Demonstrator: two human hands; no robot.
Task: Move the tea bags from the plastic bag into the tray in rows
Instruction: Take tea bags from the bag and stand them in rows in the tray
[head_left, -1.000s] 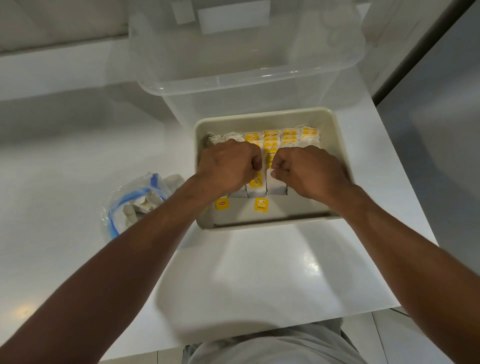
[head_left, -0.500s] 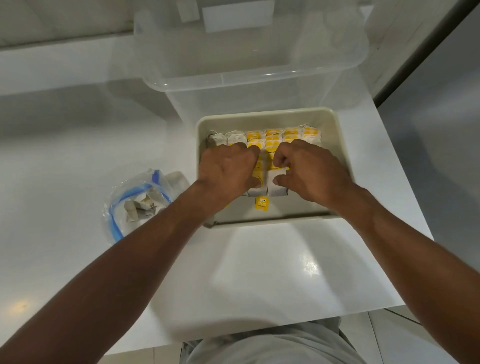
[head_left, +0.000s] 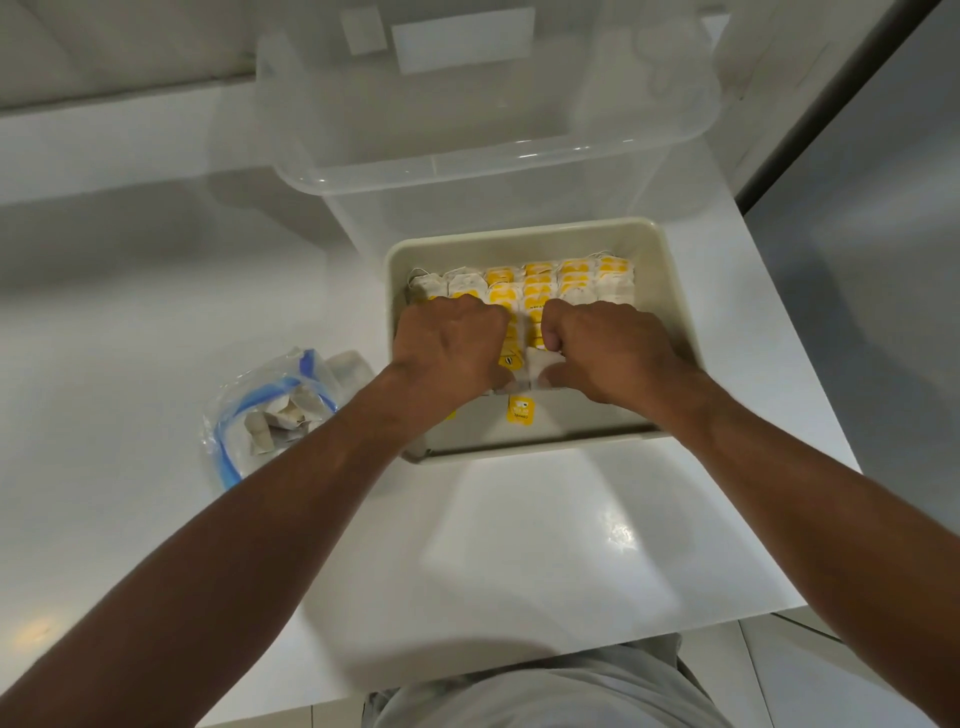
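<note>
1. My left hand (head_left: 449, 353) is in the tray (head_left: 519, 241), fingers curled down onto the tea bags (head_left: 540, 283); I cannot tell whether it grips one.
2. My right hand (head_left: 610, 353), just beside it, pinches a white tea bag (head_left: 535, 364).
3. Rows fill the tray's far half.
4. The plastic bag (head_left: 270, 415) lies left of the tray.

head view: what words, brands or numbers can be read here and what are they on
No text is legible.
Loose yellow paper tag in the beige plastic tray: dark print, too blurred to read.
Yellow tags on the rows of white tea bags: print too small.
White label on the clear plastic box: looks blank.
</note>
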